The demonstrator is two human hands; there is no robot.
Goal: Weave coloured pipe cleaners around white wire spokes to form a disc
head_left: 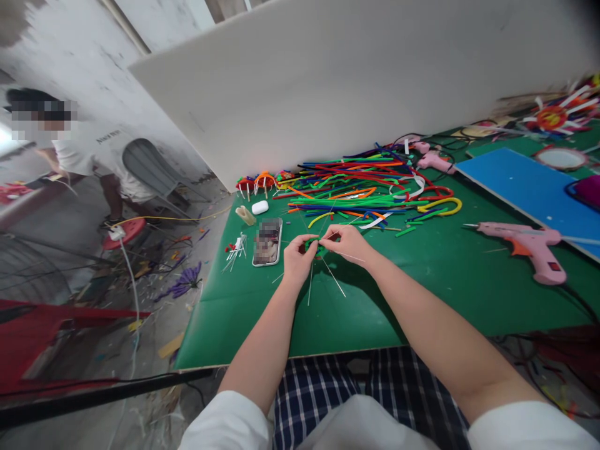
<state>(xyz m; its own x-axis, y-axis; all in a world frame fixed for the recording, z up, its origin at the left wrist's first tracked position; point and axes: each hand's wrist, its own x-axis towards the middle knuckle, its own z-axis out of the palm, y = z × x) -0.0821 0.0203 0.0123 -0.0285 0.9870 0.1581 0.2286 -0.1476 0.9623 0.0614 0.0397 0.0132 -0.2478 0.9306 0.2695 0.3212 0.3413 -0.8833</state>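
Both my hands meet over the green table, fingers pinched on a small green piece (315,244) with several thin white sticks (334,277) fanning out from it. My left hand (299,255) grips its left side, and my right hand (345,242) pinches at its right side. Part of the piece is hidden behind my fingers, so its exact kind is unclear. A phone (267,242) lies just left of my left hand. Behind my hands spreads a pile of coloured pipe cleaners (360,181).
A pink glue gun (525,244) lies at the right, its cord trailing off the edge. Beyond it is a blue board (539,194). A white case (259,207) and loose white sticks (237,253) sit at the left. A white partition (328,87) stands behind. Another person (79,147) works far left.
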